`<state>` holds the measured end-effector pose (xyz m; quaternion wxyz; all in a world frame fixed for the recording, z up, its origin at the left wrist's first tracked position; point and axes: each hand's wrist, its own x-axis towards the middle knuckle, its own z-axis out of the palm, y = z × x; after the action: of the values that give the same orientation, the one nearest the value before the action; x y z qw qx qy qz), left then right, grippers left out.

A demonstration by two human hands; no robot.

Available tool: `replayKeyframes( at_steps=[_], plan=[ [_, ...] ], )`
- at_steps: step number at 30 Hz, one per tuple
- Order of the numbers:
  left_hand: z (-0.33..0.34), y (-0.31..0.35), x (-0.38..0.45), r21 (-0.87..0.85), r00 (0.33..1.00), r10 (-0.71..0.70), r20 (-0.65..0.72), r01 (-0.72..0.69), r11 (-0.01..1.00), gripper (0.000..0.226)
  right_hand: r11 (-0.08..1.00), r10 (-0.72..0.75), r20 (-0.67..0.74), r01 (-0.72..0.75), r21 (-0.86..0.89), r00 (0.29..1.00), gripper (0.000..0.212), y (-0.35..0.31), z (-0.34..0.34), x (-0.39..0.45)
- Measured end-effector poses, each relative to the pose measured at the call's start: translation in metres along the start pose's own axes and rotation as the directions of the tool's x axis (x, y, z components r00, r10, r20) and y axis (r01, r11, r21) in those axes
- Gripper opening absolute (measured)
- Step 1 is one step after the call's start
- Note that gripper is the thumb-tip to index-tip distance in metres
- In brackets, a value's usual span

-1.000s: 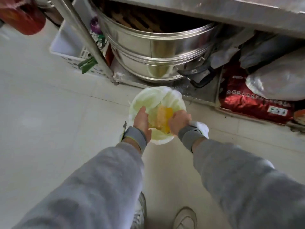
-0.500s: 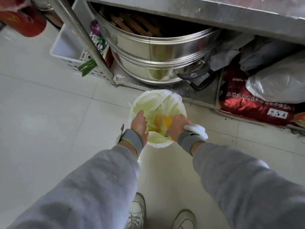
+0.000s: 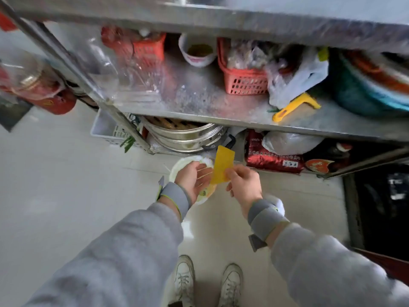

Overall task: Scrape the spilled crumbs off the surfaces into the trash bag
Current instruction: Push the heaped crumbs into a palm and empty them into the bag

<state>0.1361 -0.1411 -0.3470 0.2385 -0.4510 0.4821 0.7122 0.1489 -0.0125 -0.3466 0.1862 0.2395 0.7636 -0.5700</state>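
My right hand [image 3: 244, 187] pinches the lower end of a flat yellow scraper [image 3: 223, 163], held upright above the floor. My left hand [image 3: 193, 179] is open, palm up, fingers spread, just left of the scraper and above the white trash bag [image 3: 180, 166]. The bag sits open on the tiled floor below both hands, mostly covered by my left hand. The steel middle shelf [image 3: 199, 94] above carries scattered crumbs and powder.
On the shelf stand a red basket [image 3: 245, 80], a white cup [image 3: 198, 52], plastic bags and a yellow-handled tool [image 3: 294, 106]. Below sit a steel steamer [image 3: 186, 135], a red sack [image 3: 272, 157] and a white crate [image 3: 110, 129]. My shoes [image 3: 208, 284] stand on the floor.
The view has tilted up, revealing the middle shelf. My right hand lifted the yellow scraper out of the bag, and my left hand let go of the bag's rim and opened.
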Motion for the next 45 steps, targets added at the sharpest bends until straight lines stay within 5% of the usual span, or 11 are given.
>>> replayKeyframes(
  at_steps=[13, 18, 23, 26, 31, 36, 42, 45],
  plan=[
    [0.176, 0.042, -0.283, 0.305, 0.936, -0.004, 0.351, -0.111, 0.946, 0.036, 0.972, -0.055, -0.359, 0.132, 0.193, 0.932, 0.023, -0.144, -0.217, -0.211],
    [0.238, 0.033, -0.358, 0.467, 0.833, -0.098, 0.544, -0.204, 0.86, 0.04, 0.948, 0.049, -0.539, 0.13, 0.29, 0.841, 0.024, -0.153, -0.28, -0.268],
    [0.271, 0.013, -0.391, 0.583, 0.755, -0.209, 0.622, -0.268, 0.767, 0.035, 0.91, 0.126, -0.702, 0.2, 0.363, 0.701, 0.025, -0.15, -0.305, -0.307],
    [0.276, -0.011, -0.415, 0.681, 0.67, -0.348, 0.656, -0.326, 0.656, 0.041, 0.867, 0.222, -0.8, 0.262, 0.423, 0.558, 0.023, -0.134, -0.299, -0.35],
    [0.27, -0.066, -0.45, 0.747, 0.561, -0.51, 0.652, -0.359, 0.56, 0.043, 0.804, 0.382, -0.841, 0.31, 0.507, 0.383, 0.02, -0.096, -0.281, -0.414],
    [0.224, -0.171, -0.516, 0.824, 0.449, -0.713, 0.538, -0.457, 0.334, 0.037, 0.728, 0.577, -0.811, 0.389, 0.564, 0.095, 0.019, -0.034, -0.25, -0.523],
    [0.149, -0.284, -0.581, 0.805, 0.384, -0.839, 0.385, -0.585, 0.101, 0.043, 0.67, 0.705, -0.688, 0.482, 0.565, -0.173, 0.025, 0.038, -0.206, -0.642],
    [0.113, -0.328, -0.603, 0.772, 0.366, -0.872, 0.325, -0.636, 0.021, 0.043, 0.64, 0.752, -0.611, 0.492, 0.59, -0.246, 0.026, 0.067, -0.182, -0.683]
  ],
)
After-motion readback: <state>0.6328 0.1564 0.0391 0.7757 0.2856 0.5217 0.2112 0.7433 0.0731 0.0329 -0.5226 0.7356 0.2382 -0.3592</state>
